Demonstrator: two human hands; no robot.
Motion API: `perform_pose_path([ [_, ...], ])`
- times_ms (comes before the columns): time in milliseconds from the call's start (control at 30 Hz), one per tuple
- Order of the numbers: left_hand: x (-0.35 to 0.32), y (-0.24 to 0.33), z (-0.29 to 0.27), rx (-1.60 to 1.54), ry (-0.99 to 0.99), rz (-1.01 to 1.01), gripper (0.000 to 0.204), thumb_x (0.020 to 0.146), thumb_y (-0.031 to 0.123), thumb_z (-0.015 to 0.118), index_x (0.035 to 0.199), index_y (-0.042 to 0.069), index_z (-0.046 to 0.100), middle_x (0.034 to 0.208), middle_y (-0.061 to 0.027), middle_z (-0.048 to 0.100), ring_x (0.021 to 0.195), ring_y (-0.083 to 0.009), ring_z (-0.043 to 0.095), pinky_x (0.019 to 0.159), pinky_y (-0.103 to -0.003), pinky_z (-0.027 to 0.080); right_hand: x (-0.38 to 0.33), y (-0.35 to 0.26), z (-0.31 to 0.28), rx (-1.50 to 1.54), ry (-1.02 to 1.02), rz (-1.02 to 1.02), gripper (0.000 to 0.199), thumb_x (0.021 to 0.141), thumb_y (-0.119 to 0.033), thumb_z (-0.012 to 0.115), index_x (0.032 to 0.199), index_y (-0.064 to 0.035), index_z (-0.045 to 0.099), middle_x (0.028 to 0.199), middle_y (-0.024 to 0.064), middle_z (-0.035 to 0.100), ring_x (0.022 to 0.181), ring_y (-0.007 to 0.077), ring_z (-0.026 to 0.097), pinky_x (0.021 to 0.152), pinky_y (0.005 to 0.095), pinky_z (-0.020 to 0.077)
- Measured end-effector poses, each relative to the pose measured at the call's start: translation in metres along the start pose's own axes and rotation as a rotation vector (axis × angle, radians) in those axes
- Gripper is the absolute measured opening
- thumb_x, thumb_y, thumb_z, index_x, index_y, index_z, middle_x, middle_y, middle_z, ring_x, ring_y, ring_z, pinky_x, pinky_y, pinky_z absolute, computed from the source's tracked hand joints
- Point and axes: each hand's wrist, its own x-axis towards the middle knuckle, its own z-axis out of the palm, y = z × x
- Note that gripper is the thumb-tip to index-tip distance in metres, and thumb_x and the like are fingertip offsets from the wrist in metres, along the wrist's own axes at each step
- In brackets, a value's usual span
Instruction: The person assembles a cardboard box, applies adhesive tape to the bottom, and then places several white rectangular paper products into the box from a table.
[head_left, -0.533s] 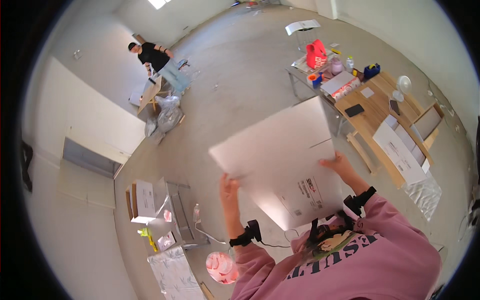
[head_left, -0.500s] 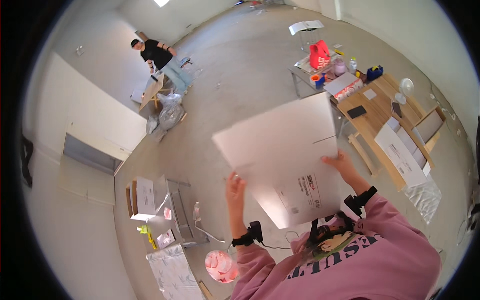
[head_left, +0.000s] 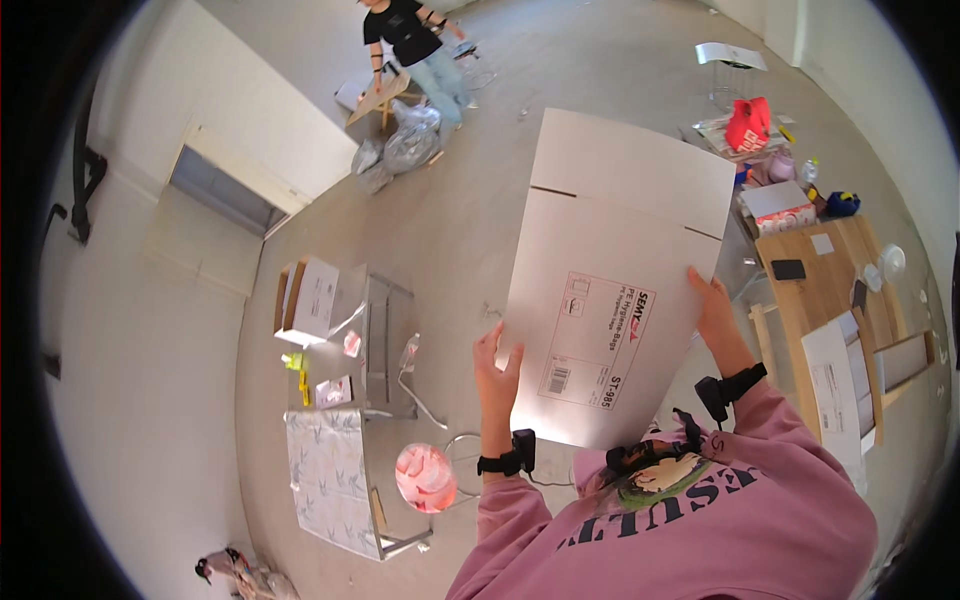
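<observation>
In front of my chest I hold a large white cardboard box, with its broad printed face toward me. Slits separate the flaps at its far end from the main panel; whether it is folded flat or opened out I cannot tell. At the left edge my left hand grips the cardboard, fingers bent and thumb on the near side. My right hand is closed on the opposite edge, its thumb lying over the panel and its other fingers hidden behind.
To the left stand a table with an open box, a cloth-covered table and a round pink stool. A wooden table on the right carries a phone and another open box. Far off, a person stands by plastic bags.
The box has swung from a slant to nearly upright, and its flap slits show more plainly. Both hands stay on its edges. My view has shifted, moving the room's furniture in the picture.
</observation>
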Motion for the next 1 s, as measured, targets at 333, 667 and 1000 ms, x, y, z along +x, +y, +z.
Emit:
perform_pose_path([
  [333, 0.038, -0.016, -0.056, 0.019, 0.033, -0.202, 0.025, 0.079, 0.017, 0.065, 0.096, 0.000, 0.057, 0.071, -0.0019, 0.059, 0.069, -0.0104, 0.053, 0.060, -0.025, 0.041, 0.054, 0.041, 0.086, -0.067, -0.154, 0.111, 0.031, 0.085, -0.018, 0.059, 0.111, -0.0039, 0.053, 0.103, 0.0032, 0.059, 0.092, 0.0122, 0.055, 0.079, 0.0261, 0.0438],
  [667, 0.100, -0.129, -0.133, -0.599, 0.044, -0.470, 0.020, 0.086, 0.014, 0.059, 0.102, 0.002, 0.054, 0.082, -0.0009, 0.060, 0.069, -0.0047, 0.053, 0.058, -0.019, 0.040, 0.089, 0.137, 0.179, -0.462, -0.345, -0.139, 0.039, 0.084, -0.009, 0.056, 0.121, 0.0002, 0.048, 0.116, 0.0091, 0.054, 0.103, 0.0137, 0.053, 0.086, 0.0267, 0.0432],
  [1000, 0.138, -0.243, -0.147, -1.211, 0.062, -0.795, 0.034, 0.089, 0.016, 0.053, 0.118, 0.000, 0.048, 0.113, -0.0091, 0.056, 0.101, -0.0212, 0.055, 0.090, -0.034, 0.045, 0.054, 0.174, 0.226, -0.822, -0.341, -0.195, 0.045, 0.078, -0.004, 0.056, 0.122, -0.0025, 0.048, 0.118, 0.0089, 0.054, 0.105, 0.0148, 0.052, 0.083, 0.0266, 0.0447],
])
